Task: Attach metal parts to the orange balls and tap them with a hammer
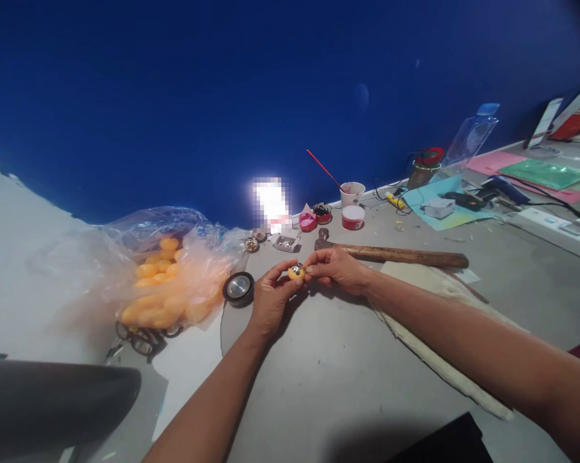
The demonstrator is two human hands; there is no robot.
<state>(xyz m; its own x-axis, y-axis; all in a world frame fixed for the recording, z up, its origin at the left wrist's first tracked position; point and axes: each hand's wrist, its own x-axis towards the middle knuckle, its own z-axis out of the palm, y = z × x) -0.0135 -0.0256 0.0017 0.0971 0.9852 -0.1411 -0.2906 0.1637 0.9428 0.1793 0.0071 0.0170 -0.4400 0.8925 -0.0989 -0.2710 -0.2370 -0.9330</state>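
A small yellow ball (296, 274), with shiny silver and dark bits on its top, is pinched between the thumb and fingers of my left hand (273, 296). My right hand (335, 270) is at the ball's right side, its thumb and fingertips pressed together. Whatever those fingertips hold is too small or hidden to make out. To the left of my left hand stands a round black tin with a metallic centre (238, 287). Just beyond both hands sits a small grey tray (287, 243) with tiny pieces in it.
A hammer (400, 254) lies behind my right forearm, partly over a folded cream cloth (429, 302). At left is a clear plastic bag (193, 225) of orange-yellow balls, with glasses (141, 342) before it. Paint pots (352, 217) and a cup (352, 193) with a red-handled brush stand near the blue wall.
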